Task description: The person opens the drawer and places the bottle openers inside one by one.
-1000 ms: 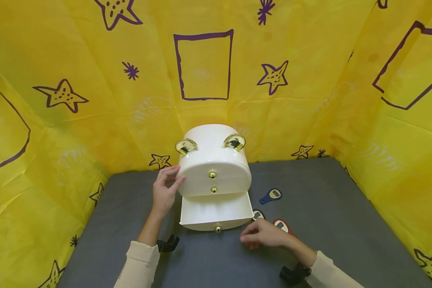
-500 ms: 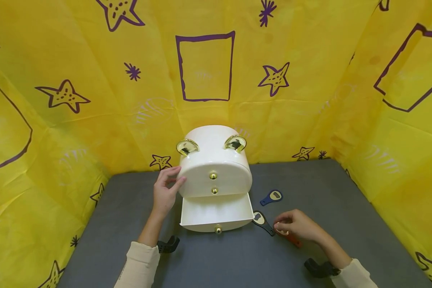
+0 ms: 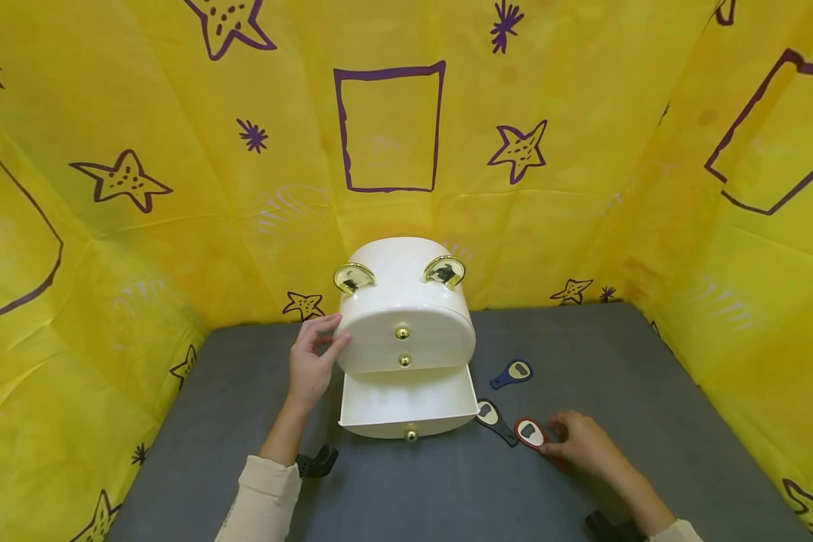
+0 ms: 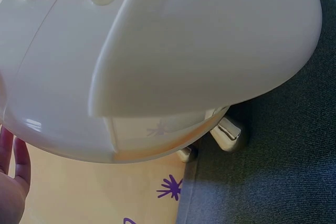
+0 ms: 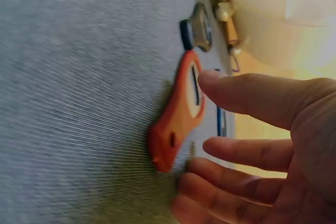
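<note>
A white drawer cabinet (image 3: 373, 342) with gold ears and round gold knobs stands before me, its bottom drawer (image 3: 406, 397) pulled out. My left hand (image 3: 309, 369) touches the cabinet's left side, fingers along the edge and thumb at the front. On the table to the right lies a red bottle opener (image 3: 530, 432). My right hand (image 3: 586, 446) is right at it, covering its handle in the head view. The right wrist view shows the thumb over the opener's head and the fingers spread, not closed round it.
A black bottle opener (image 3: 498, 425) lies beside the drawer's right front corner, its handle end close to the red one. Further back is a blue bottle opener (image 3: 513, 373). Yellow patterned cloth (image 3: 386, 135) walls in the dark grey table (image 3: 406, 497).
My right hand has moved right, away from the drawer front, past the black opener to the red opener's handle end. The left hand stays at the cabinet's side.
</note>
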A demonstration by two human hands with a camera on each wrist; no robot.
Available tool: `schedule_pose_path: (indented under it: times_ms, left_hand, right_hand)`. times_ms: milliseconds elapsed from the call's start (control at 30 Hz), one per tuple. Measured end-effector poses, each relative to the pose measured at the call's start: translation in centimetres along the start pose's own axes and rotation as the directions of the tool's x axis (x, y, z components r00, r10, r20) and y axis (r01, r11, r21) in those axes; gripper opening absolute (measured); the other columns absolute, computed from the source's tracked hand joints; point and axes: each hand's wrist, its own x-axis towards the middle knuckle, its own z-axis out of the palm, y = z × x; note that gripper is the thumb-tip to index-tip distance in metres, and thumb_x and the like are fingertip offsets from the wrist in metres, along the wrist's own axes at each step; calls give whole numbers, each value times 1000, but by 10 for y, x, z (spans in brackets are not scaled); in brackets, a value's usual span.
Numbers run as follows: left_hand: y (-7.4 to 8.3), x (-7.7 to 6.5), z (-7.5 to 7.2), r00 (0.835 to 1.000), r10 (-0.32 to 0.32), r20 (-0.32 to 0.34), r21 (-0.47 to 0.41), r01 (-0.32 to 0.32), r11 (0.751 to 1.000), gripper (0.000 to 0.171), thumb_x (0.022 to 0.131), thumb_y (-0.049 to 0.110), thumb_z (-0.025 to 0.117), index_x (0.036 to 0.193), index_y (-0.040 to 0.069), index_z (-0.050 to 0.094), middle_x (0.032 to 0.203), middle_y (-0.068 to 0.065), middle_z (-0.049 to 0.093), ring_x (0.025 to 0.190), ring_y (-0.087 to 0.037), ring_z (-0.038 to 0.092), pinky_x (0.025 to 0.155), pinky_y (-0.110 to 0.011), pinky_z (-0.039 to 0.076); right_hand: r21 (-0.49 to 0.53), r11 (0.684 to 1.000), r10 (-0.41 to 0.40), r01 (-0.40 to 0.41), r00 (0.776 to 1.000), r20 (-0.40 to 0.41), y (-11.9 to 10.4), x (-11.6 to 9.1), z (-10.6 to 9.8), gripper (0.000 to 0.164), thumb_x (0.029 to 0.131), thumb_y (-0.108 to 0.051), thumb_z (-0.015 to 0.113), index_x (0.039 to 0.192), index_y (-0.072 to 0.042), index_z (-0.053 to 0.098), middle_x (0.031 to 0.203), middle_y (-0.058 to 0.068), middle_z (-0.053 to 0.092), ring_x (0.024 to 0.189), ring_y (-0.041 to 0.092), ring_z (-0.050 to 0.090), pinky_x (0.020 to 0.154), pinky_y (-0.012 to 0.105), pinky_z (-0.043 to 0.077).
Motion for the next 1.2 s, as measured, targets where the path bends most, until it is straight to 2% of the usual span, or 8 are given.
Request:
schedule_pose_path:
  times_ms: [133, 700, 1000, 1200]
  left_hand:
    - [1, 0, 0, 1000, -9, 0, 3, 9, 1000, 31, 79, -9, 73, 110, -13, 65, 117, -29, 58, 101, 5, 54, 82, -13, 48]
    - [-1, -1, 0, 1000, 7, -9, -14, -7, 1000, 31, 79, -10, 72, 109, -13, 65, 116, -27, 58, 101, 4, 55, 82, -14, 49]
    - [-2, -1, 1, 1000, -1, -12, -22, 1, 1000, 31, 79, -10, 72, 109, -13, 65, 113, -11, 59, 101, 3, 55, 81, -14, 49]
    - [-3, 1, 1, 1000, 16, -8, -32, -16, 999, 31, 79, -11, 72, 109, -14, 64, 114, -21, 59, 102, 2, 54, 81, -13, 49]
  right_hand:
    - [-33, 999, 16, -16, 1000, -23, -1, -3, 5, 40, 66, -20, 87, 96, 1, 70, 82, 5, 60, 77, 19, 55, 67, 37, 47]
    - [-25, 1000, 3, -5, 995, -96, -7, -9, 18, 30, 65, -8, 85, 91, -1, 70, 77, 2, 56, 69, 14, 50, 60, 29, 41]
    - [-86, 996, -23, 15, 995, -96, -9, -10, 19, 30, 66, -7, 84, 91, -1, 68, 77, 3, 54, 71, 16, 49, 61, 33, 41]
    - [-117, 992, -57, 45, 994, -98, -9, -8, 19, 25, 66, -4, 80, 87, -4, 66, 73, 2, 50, 68, 16, 46, 59, 32, 37]
